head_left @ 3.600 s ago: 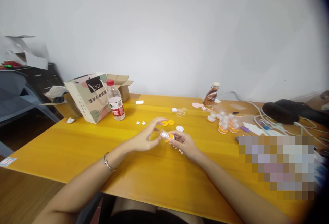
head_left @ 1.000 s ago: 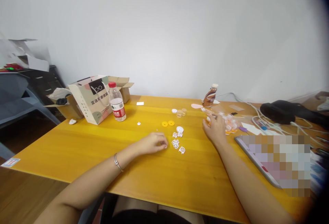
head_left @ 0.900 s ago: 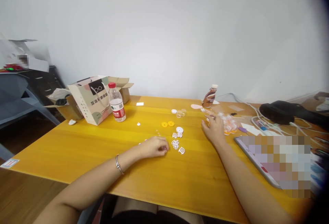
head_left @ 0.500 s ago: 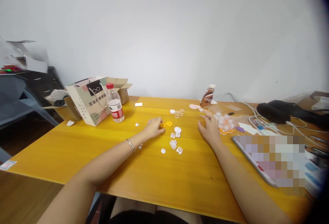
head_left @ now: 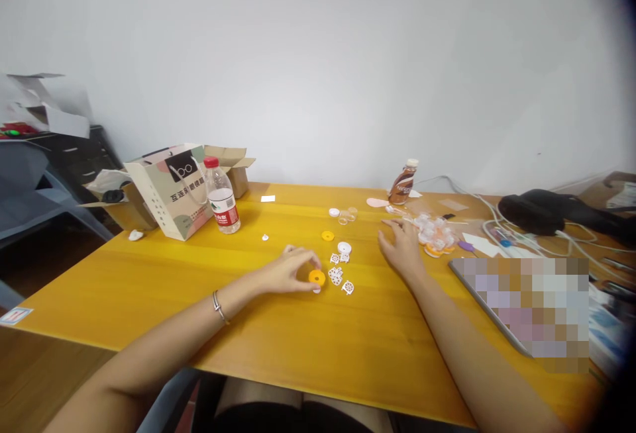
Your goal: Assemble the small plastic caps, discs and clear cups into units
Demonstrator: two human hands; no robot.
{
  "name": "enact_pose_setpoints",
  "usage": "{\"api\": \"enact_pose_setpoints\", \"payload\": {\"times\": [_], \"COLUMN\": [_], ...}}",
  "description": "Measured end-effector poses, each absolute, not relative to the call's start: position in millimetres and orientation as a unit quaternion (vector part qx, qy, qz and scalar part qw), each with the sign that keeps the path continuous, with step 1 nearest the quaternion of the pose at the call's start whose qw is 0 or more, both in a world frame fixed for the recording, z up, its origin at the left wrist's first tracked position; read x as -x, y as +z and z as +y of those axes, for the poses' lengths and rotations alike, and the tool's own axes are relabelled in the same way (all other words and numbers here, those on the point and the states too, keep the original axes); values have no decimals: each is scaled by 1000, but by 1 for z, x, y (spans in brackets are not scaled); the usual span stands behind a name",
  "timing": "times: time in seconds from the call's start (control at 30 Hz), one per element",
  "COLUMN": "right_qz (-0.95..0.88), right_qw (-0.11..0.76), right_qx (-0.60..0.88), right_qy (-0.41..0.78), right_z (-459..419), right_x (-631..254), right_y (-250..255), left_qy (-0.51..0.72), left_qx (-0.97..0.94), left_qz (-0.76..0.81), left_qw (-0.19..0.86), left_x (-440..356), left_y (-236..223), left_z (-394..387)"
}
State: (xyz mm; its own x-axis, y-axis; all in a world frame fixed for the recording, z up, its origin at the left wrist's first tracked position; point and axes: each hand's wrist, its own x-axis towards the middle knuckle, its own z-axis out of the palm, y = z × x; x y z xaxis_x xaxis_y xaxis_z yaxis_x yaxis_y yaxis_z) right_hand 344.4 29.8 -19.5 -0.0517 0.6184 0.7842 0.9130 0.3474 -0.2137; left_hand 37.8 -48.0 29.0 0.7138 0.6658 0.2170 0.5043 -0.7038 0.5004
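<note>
Between thumb and fingers my left hand (head_left: 293, 270) pinches an orange ring-shaped disc (head_left: 317, 278), over a small white round piece (head_left: 317, 290) that it partly hides. A second orange disc (head_left: 327, 236) lies farther back on the table. Just right of the held disc are several white spoked pieces (head_left: 336, 276), with a white round cap (head_left: 344, 247) behind them. My right hand (head_left: 400, 247) rests on the tabletop, fingers spread and holding nothing. Close to its right side sits a pile of clear and pale plastic parts (head_left: 435, 233).
A red-capped water bottle (head_left: 222, 198) and a paper bag (head_left: 171, 191) stand left. At the back right is a brown drink bottle (head_left: 403, 183). A tablet-like slab (head_left: 489, 307), its surface blurred, lies right of my right arm, with cables (head_left: 491, 221) beyond it.
My left hand has moved nearer to me, carrying one orange disc from beside the other one to above the white round piece. My right hand has barely shifted.
</note>
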Motion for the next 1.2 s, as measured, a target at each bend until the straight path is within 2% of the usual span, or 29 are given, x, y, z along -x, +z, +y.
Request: {"api": "enact_pose_setpoints", "payload": {"times": [0.23, 0.4, 0.5, 0.57, 0.7, 1.07, 1.2], "right_qz": [-704, -743, -813, -860, -897, -914, -914], "right_qw": [429, 438, 393, 334, 272, 206, 210], "right_qx": [541, 496, 429, 381, 328, 323, 322], "right_qy": [-168, -99, 3, 61, 112, 132, 134], "right_z": [26, 8, -11, -22, -38, -49, -48], "right_x": [-341, -316, -292, -277, -260, -242, -242], "right_y": [-15, 1, 9, 13, 16, 7, 3], "left_qy": [203, 251, 229, 216, 198, 178, 194], "left_qx": [-901, -854, -856, -866, -876, -879, -891], "left_qz": [332, 444, 461, 449, 441, 436, 408], "left_qw": [193, 101, 51, 33, 6, -71, -49], "left_x": [-36, -16, -10, -11, -17, -28, -27], "left_y": [17, 7, 0, -3, -5, -7, 1], "left_z": [-42, -12, 0, 3, 3, 7, -7]}}
